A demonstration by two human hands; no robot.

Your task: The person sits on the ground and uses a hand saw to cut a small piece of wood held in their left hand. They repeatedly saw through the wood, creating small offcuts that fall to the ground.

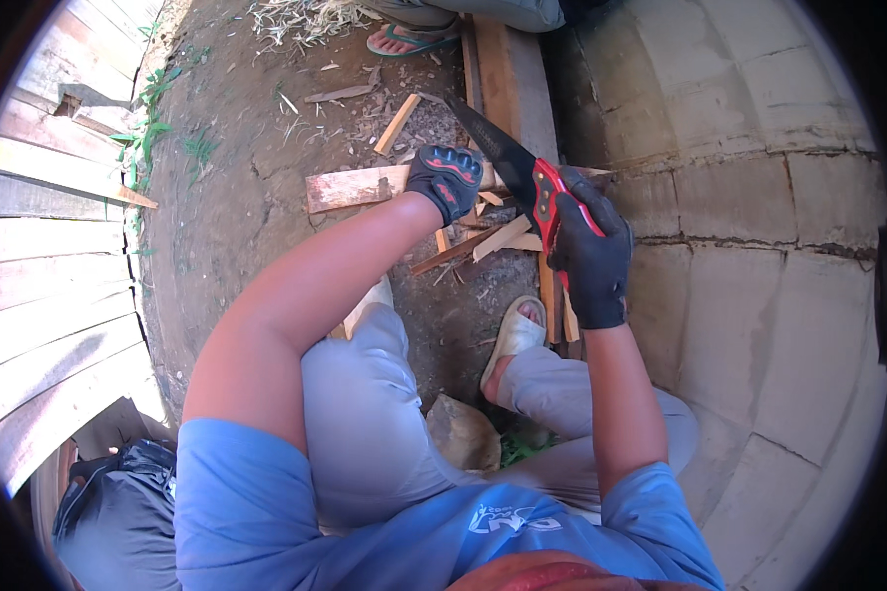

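Note:
My right hand (593, 258), in a black glove, is closed around the red handle of a hand saw (508, 156). Its dark blade slants up and to the left, over the wood. My left hand (446, 180), in a black glove with red trim, is closed on a short wooden board (357, 187) that lies crosswise. The fingertips of that hand are hidden. The blade passes just right of my left hand; whether it touches the board, I cannot tell. Below the board lie several loose wood offcuts (503, 236).
A long wooden beam (522, 84) runs away from me beside a block wall (739, 197) on the right. Another person's sandalled foot (409, 41) is at the far end. Wood shavings (310, 18) lie on the dirt ground. A plank wall (54, 266) stands left; a stone (463, 433) sits between my legs.

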